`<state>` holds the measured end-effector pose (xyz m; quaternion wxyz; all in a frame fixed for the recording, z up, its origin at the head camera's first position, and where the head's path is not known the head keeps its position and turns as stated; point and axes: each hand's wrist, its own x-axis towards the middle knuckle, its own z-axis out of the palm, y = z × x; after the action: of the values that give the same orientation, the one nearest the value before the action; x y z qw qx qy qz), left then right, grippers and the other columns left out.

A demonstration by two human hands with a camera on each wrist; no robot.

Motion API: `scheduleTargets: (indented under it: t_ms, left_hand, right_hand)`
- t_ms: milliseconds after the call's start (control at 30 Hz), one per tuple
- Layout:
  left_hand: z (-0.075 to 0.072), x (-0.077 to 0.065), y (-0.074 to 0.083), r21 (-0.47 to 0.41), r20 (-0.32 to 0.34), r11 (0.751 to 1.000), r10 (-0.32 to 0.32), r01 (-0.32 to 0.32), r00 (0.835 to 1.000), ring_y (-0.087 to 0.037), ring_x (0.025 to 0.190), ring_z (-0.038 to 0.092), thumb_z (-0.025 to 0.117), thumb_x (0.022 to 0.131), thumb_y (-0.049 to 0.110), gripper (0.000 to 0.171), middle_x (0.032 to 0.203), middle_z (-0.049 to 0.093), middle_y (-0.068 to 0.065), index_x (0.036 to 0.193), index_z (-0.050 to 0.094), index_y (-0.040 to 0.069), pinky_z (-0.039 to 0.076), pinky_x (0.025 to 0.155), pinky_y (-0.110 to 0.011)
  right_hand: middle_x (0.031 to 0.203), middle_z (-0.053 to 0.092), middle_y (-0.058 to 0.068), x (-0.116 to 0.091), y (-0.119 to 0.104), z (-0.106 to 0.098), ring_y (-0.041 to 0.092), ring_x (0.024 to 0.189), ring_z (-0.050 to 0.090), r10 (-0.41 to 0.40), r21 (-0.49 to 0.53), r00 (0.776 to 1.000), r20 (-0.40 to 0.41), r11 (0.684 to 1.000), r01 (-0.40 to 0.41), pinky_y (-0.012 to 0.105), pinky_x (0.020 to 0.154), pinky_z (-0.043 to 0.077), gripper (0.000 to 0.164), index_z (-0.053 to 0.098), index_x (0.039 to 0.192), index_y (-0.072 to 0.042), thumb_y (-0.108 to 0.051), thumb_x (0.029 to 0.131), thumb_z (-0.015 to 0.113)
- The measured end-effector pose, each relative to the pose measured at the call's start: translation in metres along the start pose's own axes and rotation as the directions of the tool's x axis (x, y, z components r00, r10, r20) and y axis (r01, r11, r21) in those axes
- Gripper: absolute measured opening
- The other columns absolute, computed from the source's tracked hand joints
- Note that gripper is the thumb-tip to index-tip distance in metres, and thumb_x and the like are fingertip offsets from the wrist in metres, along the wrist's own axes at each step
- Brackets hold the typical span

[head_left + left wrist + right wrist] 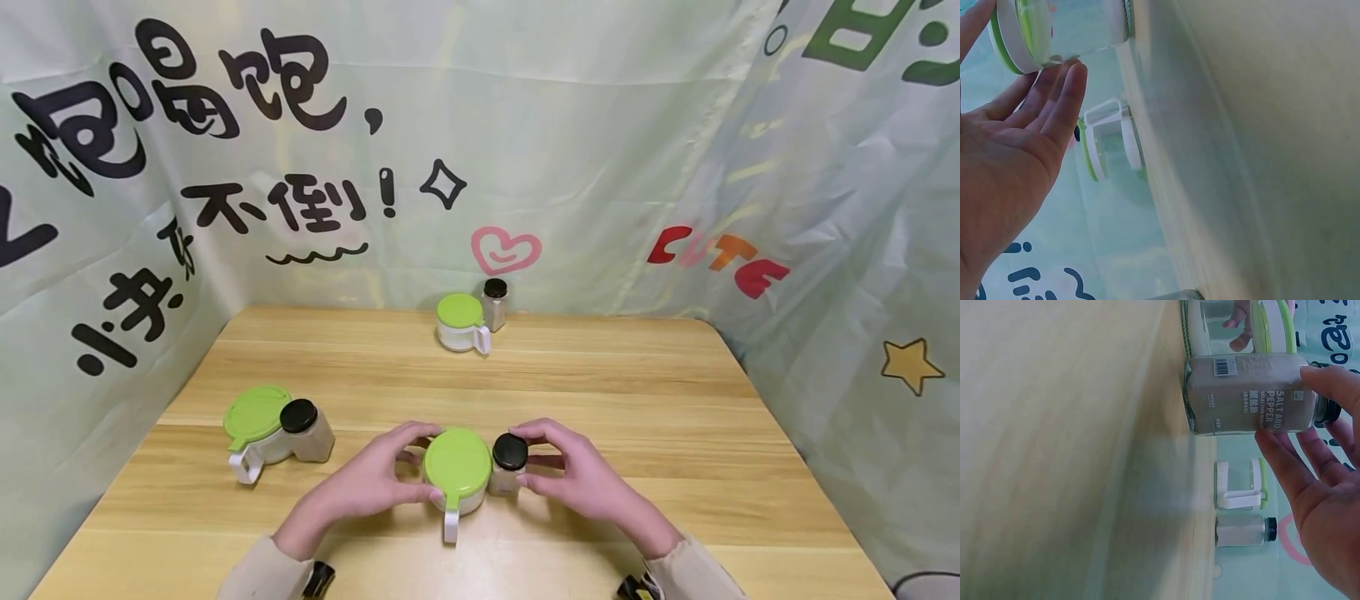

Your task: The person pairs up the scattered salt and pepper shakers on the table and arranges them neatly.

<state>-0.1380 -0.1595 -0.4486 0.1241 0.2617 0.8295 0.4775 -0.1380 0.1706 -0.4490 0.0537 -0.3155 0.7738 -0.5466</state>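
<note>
In the head view my left hand (371, 479) holds a clear seasoning jar with a green lid (457, 462), thumb near the white handle and fingers around the far side. The left wrist view shows those fingertips against the jar (1075, 28). Right beside it stands a salt and pepper bottle (510, 454) with a black cap. My right hand (577, 475) grips this bottle between thumb and fingers from the right. Its printed label and greyish-brown contents show on the bottle (1247, 394) in the right wrist view. Both containers are upright, side by side.
At the left of the wooden table (637, 383) stand another green-lidded jar (257, 414) and a black-capped bottle (311, 433). A third such jar (460, 312) and bottle (495, 307) stand at the back edge, before a printed curtain (585, 167).
</note>
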Motion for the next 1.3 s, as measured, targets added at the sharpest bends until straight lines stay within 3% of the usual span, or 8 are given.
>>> scheduleTargets:
  t_ms: [367,500,633,733,967,1167,1300]
  left_hand:
    - [0.002,-0.003,0.0,0.025,0.011,0.999,0.024,-0.024,1.0,-0.025,0.12,0.062,0.088,0.081,0.045,0.077,0.139,0.06,0.001,0.145,0.055,0.02,0.054,0.104,-0.041]
    - [0.0,-0.002,-0.001,0.04,0.002,0.998,0.046,-0.046,0.999,-0.026,0.124,0.06,0.084,0.085,0.045,0.076,0.141,0.059,-0.001,0.148,0.053,0.016,0.054,0.104,-0.042]
    - [-0.004,0.004,-0.002,0.058,-0.052,0.995,0.09,-0.087,0.995,-0.026,0.126,0.06,0.076,0.095,0.039,0.067,0.145,0.058,-0.006,0.15,0.051,0.01,0.055,0.103,-0.042]
    - [-0.007,0.011,-0.001,0.09,-0.137,0.991,0.107,-0.096,0.985,-0.025,0.126,0.059,0.072,0.099,0.036,0.062,0.146,0.058,-0.008,0.15,0.051,0.01,0.055,0.102,-0.042]
    - [-0.013,0.039,0.005,0.126,-0.348,0.99,0.098,-0.057,0.932,-0.026,0.133,0.054,0.072,0.099,0.037,0.063,0.152,0.053,-0.006,0.153,0.05,0.013,0.051,0.105,-0.049]
    - [-0.017,0.071,0.009,0.029,-0.497,0.998,0.057,-0.05,0.866,-0.029,0.134,0.053,0.075,0.097,0.036,0.063,0.152,0.051,-0.009,0.151,0.052,0.014,0.048,0.108,-0.053]
    - [-0.02,0.092,0.008,0.02,-0.571,0.998,0.063,-0.063,0.819,-0.03,0.132,0.054,0.077,0.096,0.031,0.062,0.149,0.053,-0.011,0.149,0.054,0.01,0.048,0.107,-0.051]
  right_hand:
    - [0.135,0.063,0.009,-0.008,-0.001,0.0,0.024,0.121,0.064,-0.035,-0.044,0.999,0.006,0.998,0.036,0.038,0.097,0.059,0.056,0.062,0.137,-0.014,-0.004,0.087,0.083]
    - [0.135,0.064,0.007,-0.008,-0.001,-0.001,0.023,0.121,0.064,-0.059,-0.065,0.998,0.01,0.996,0.06,0.043,0.097,0.06,0.055,0.061,0.139,-0.013,-0.008,0.088,0.083]
    - [0.138,0.063,0.011,-0.008,-0.003,-0.003,0.025,0.123,0.063,-0.12,-0.089,0.993,-0.008,0.989,0.119,0.046,0.098,0.059,0.057,0.059,0.143,-0.008,-0.008,0.091,0.08]
    - [0.141,0.062,0.014,-0.004,-0.004,-0.004,0.03,0.124,0.063,-0.163,-0.097,0.986,-0.043,0.983,0.158,0.048,0.1,0.057,0.058,0.056,0.146,-0.006,-0.005,0.092,0.078]
    - [0.147,0.057,0.016,0.016,-0.004,-0.011,0.033,0.128,0.06,-0.208,-0.098,0.965,-0.158,0.976,0.194,0.043,0.106,0.054,0.06,0.053,0.148,-0.003,0.005,0.092,0.074]
    - [0.152,0.053,0.012,0.043,-0.007,-0.019,0.032,0.131,0.058,-0.193,-0.106,0.94,-0.282,0.98,0.17,0.04,0.109,0.052,0.06,0.052,0.151,-0.008,0.005,0.095,0.07]
    - [0.155,0.051,0.01,0.062,-0.008,-0.024,0.031,0.133,0.057,-0.168,-0.094,0.922,-0.349,0.985,0.145,0.042,0.109,0.051,0.06,0.05,0.153,-0.012,0.001,0.098,0.069]
